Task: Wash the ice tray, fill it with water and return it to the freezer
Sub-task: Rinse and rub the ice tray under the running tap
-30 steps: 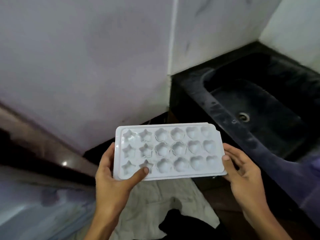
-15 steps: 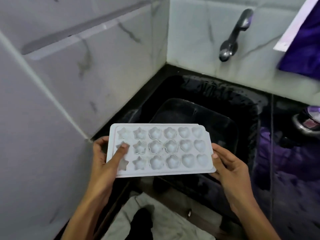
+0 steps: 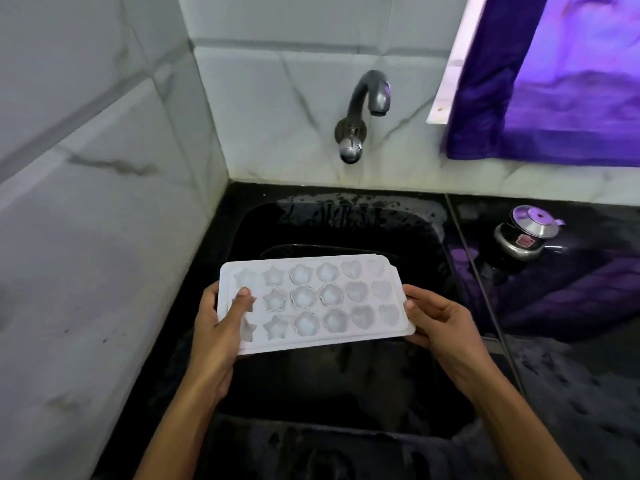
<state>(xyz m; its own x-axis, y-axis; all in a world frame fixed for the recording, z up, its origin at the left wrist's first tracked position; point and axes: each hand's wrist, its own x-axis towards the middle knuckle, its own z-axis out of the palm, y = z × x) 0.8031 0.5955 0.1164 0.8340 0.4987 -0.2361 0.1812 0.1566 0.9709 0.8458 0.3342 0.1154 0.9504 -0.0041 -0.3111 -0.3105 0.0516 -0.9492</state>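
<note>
The left hand [image 3: 216,327] is covering the star moulds at its end of the ice tray [image 3: 313,299], its thumb lying over them while its fingers are hiding beneath the tray. The fingers of the right hand [image 3: 440,323] are likewise curling out of sight under the opposite edge. The tray is blocking the sink [image 3: 346,216] floor below the fingers. The purple curtain [image 3: 540,98] is running off the frame's upper right edge.
</note>
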